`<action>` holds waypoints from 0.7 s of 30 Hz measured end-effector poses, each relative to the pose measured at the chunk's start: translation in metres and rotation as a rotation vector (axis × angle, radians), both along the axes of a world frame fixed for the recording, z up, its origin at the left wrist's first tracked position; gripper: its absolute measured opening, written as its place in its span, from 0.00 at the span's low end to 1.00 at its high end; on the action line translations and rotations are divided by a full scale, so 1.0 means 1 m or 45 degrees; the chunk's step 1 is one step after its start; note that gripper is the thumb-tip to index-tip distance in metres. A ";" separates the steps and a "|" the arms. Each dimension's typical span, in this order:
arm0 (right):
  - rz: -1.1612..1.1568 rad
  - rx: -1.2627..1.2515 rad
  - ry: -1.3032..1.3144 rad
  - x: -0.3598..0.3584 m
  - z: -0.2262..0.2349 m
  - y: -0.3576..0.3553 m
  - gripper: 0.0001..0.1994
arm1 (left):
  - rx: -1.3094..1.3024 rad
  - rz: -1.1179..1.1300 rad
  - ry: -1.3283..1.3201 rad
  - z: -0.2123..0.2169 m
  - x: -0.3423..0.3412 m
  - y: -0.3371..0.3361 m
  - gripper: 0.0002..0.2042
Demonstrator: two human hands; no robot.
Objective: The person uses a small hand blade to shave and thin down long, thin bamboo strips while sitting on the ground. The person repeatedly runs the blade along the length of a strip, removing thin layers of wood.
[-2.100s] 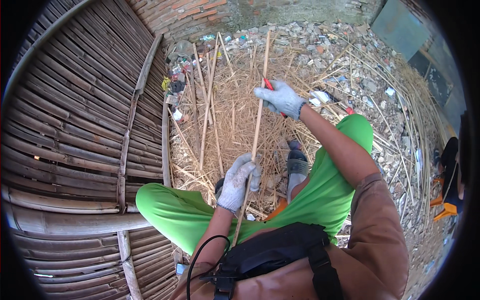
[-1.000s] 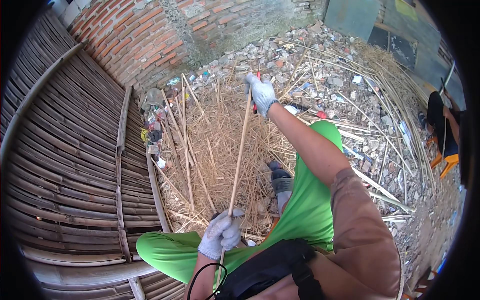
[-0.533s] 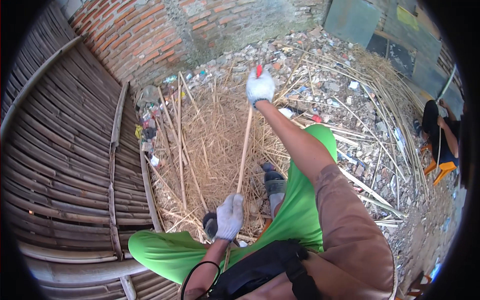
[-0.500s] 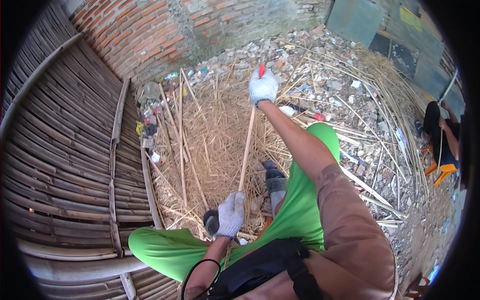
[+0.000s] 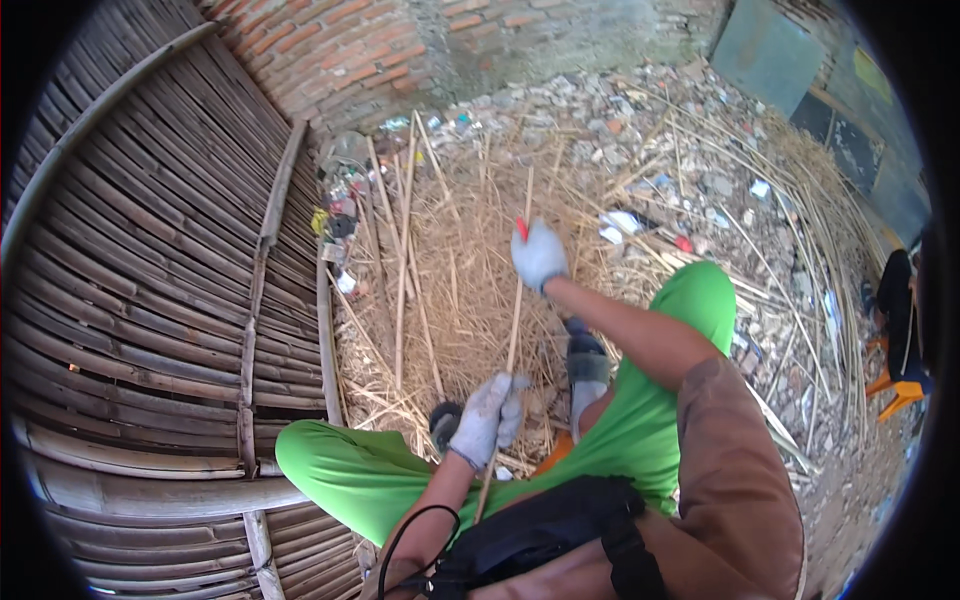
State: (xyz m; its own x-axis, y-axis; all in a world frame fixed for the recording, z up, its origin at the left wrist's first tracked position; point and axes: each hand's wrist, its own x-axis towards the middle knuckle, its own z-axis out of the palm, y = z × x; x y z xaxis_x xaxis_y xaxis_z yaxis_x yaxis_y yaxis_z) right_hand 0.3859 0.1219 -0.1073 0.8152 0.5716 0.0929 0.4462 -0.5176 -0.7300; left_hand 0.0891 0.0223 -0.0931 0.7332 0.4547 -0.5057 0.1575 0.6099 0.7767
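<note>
A long, thin bamboo stick (image 5: 516, 320) runs from my lap out over the straw-like shavings. My left hand (image 5: 484, 420), in a whitish knitted glove, is closed around its near part, close to my shoe. Farther along it, my right hand (image 5: 541, 256), gloved too, is a fist at the stick with a red-handled tool (image 5: 522, 229) in it. Only the red end sticks out of this fist; the tool's working part is hidden. Past my right hand the stick's far end stays in sight.
Pale shavings (image 5: 470, 260) cover the ground ahead, with loose bamboo sticks (image 5: 405, 250) at their left. A bamboo slat wall (image 5: 170, 290) stands left, a brick wall (image 5: 350, 50) behind. Rubble (image 5: 720, 190) spreads right; another person sits by an orange stool (image 5: 895, 388) at far right.
My right hand has come back along the stick toward me, leaving its far end bare. My left hand's fingers have shifted on the stick. The whole view has swung slightly.
</note>
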 end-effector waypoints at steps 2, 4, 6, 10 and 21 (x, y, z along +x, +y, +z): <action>0.019 -0.066 -0.001 -0.014 -0.008 -0.003 0.22 | 0.118 0.016 0.176 0.008 -0.003 -0.006 0.22; 0.033 -0.071 0.032 -0.016 -0.011 0.000 0.23 | 0.984 0.029 0.292 -0.018 -0.001 -0.010 0.22; 0.026 -0.006 0.021 -0.013 -0.012 0.008 0.23 | 1.383 -0.033 0.455 -0.029 -0.001 -0.013 0.20; -0.142 0.295 0.182 0.033 0.002 0.029 0.22 | 0.668 0.014 0.114 -0.022 -0.011 -0.022 0.16; -0.147 0.664 0.297 0.153 0.026 0.008 0.18 | -0.430 -0.278 -0.410 0.020 0.001 -0.028 0.16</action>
